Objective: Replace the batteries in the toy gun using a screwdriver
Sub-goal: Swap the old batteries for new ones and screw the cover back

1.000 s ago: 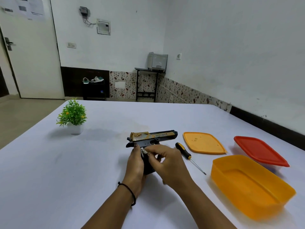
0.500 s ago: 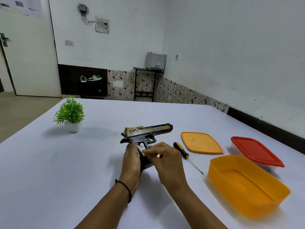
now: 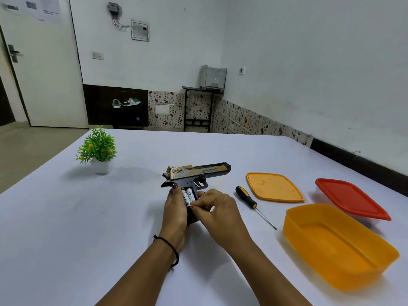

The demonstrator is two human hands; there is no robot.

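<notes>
A black and gold toy gun stands on its grip at the middle of the white table, barrel pointing right. My left hand grips the grip from the left. Its battery bay is uncovered and two white batteries show inside it. My right hand has curled fingers whose tips pinch at the lower end of the batteries. A yellow and black screwdriver lies on the table just right of my right hand, tip toward me.
An orange lid lies right of the screwdriver. A deep orange tub sits at the near right, with a red-lidded box behind it. A small potted plant stands at the far left. The table is white.
The two batteries now show more plainly in the grip. My right fingertips have shifted down to their lower end. The camera has tilted slightly.
</notes>
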